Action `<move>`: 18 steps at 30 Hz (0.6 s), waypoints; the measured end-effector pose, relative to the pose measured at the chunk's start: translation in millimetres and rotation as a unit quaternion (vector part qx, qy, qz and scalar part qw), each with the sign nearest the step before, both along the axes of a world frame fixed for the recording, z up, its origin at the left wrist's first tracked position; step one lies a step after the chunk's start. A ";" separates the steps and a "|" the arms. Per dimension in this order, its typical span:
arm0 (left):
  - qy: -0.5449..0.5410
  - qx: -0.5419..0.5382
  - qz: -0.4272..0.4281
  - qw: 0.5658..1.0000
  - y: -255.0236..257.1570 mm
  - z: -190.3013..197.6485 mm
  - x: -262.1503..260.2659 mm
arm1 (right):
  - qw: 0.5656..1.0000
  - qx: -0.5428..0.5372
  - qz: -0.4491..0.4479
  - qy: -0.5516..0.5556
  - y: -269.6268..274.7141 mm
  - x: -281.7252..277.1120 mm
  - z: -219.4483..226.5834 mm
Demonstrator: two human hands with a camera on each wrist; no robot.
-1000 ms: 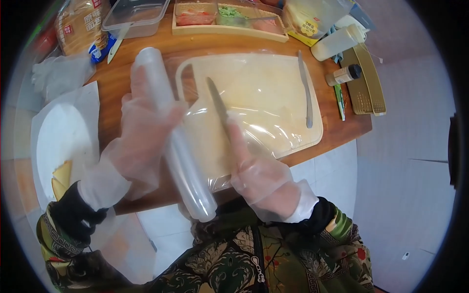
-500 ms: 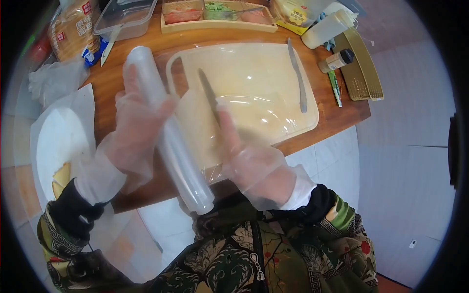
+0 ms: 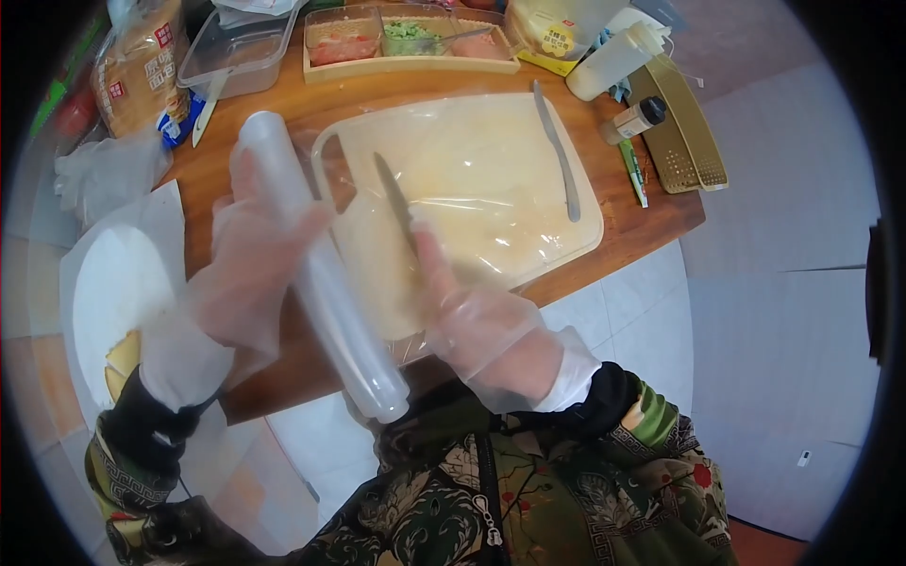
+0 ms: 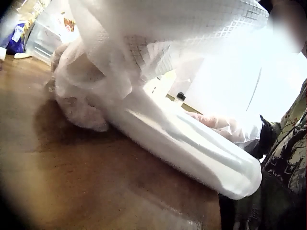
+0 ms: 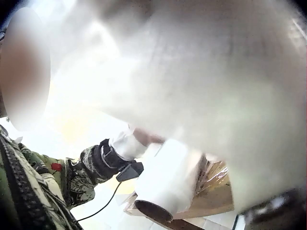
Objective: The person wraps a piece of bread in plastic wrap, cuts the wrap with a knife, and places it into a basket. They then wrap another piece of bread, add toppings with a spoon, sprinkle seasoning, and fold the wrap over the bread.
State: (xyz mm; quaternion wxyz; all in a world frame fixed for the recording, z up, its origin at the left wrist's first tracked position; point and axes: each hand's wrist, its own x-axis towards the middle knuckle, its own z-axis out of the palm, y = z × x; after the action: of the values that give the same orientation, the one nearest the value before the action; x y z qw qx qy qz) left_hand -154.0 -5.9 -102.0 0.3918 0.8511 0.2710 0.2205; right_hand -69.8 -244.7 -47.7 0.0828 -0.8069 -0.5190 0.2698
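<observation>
My gloved left hand [image 3: 250,264] grips a roll of clear plastic wrap [image 3: 344,321], its thumb lying over the top. The roll slants along the left side of a cream cutting board [image 3: 444,141], its lower end past the table edge. Film covers the board in shiny wrinkles. In my gloved right hand [image 3: 486,330] is a knife [image 3: 391,189], index finger stretched along it and blade pointing away over the board's left part. Its handle is hidden by the hand. The left wrist view shows the wrap roll [image 4: 192,148] close to the wooden table [image 4: 96,177].
A slim metal utensil [image 3: 559,156] lies along the board's right side. Beyond stand a wooden tray [image 3: 406,66] of food containers, a plastic box [image 3: 236,61] and bagged bread [image 3: 142,75]. At right are a squeeze bottle [image 3: 613,64], a seasoning jar [image 3: 630,121] and a basket [image 3: 679,141].
The head view has shifted slightly, moving the table scene left in the picture. Both hands, the plastic wrap roll and the knife keep nearly the same places relative to the board.
</observation>
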 end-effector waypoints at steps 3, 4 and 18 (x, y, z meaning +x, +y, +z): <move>0.108 0.095 0.082 0.986 -6.2 31.9 -11.2 | 0.997 0.005 0.063 -0.042 -2.6 1.0 4.0; 0.045 0.204 0.042 0.977 -2.0 34.5 -10.0 | 0.997 0.008 0.068 -0.041 -2.4 0.8 2.0; 0.121 0.423 -0.280 0.853 18.5 42.9 42.8 | 0.997 0.049 -0.006 -0.055 -1.1 -3.2 -2.4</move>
State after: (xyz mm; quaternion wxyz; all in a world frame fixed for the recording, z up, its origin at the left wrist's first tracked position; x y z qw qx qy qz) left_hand -111.3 12.7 -59.1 0.0030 0.9945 -0.0530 0.0900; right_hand -73.0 -245.8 -50.1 0.0958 -0.8186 -0.5302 0.1989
